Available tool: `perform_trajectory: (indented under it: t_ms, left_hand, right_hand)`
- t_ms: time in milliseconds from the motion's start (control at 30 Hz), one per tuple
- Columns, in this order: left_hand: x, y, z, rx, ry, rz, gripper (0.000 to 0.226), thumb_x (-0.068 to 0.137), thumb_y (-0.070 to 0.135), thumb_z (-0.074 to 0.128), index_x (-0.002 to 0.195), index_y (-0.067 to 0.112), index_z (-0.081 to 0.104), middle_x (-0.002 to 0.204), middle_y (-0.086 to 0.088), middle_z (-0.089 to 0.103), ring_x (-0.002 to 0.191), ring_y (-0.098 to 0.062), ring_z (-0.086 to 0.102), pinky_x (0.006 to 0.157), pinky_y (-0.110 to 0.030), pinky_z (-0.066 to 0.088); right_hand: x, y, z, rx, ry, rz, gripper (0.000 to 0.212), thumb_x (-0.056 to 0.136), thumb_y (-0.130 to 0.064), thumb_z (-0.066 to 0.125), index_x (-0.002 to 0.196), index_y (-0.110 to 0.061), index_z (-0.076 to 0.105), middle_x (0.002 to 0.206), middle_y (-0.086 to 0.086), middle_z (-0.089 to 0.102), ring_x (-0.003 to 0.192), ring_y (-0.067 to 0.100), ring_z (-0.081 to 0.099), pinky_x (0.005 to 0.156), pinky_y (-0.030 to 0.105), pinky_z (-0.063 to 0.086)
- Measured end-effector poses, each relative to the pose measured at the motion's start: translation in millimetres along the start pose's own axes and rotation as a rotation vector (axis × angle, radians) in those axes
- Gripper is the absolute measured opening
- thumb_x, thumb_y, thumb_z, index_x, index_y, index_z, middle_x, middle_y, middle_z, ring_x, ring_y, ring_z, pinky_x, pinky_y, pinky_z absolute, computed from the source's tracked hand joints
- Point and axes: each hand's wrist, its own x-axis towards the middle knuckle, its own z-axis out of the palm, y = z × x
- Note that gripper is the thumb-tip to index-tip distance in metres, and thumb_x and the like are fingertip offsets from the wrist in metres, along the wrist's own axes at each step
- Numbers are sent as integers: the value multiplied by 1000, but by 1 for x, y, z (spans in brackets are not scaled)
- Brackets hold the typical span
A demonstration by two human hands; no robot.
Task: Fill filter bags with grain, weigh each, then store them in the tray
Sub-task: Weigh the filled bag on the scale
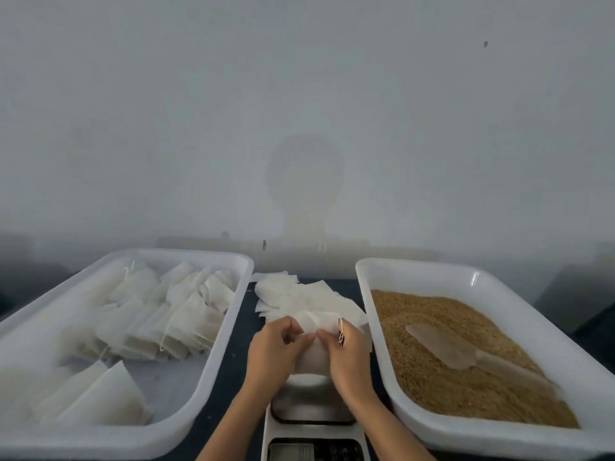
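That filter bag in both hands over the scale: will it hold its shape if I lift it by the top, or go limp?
Probably limp: the filter bag looks like thin, creased fabric, bunching where the left hand and right hand pinch it. Likely light. Its drawstring hangs loose, so it may snag.

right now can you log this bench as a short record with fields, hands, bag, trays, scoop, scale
left hand: gripping the white filter bag at its top edge
right hand: gripping the same bag, drawstring by the fingers
bag position: held above the grey digital scale
left white plastic tray: holds filled bags
right white plastic tray: holds brown grain
translucent plastic scoop: lying on the grain
loose pile of empty bags: on the table between the trays
scale readout: unreadable
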Motion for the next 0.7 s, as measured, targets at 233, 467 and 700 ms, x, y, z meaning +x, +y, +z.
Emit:
perform_trajectory:
  t_ms: [233, 467, 700]
  left_hand:
    - [-6, -27, 13, 74, -31, 35, 23, 81, 31, 70, 66, 28, 53, 67, 12, 58, 65, -2, 48, 55, -13, 32]
    - [-3, -43, 2, -99, 74, 38, 8, 90, 23, 60, 97, 19, 61, 94, 5, 61, 96, -16, 54, 83, -26, 48]
    - [-9, -55, -3, -170, 217, -91, 7, 94, 19, 54, 97, 17, 59, 94, 4, 61, 91, -13, 56, 78, -18, 42]
  right_hand:
    - [1, 29, -5, -102, -143, -59, 18, 87, -19, 64, 72, -14, 55, 66, -3, 55, 63, 12, 51, 63, 29, 41]
    - [-1, 44, -21, 80, -121, -3, 20, 96, -23, 49, 112, -19, 60, 112, -8, 61, 106, -2, 54, 89, 9, 41]
    - [-11, 46, -24, 319, -84, 111, 35, 99, -24, 36, 124, -7, 53, 119, 6, 59, 113, 14, 53, 98, 23, 37]
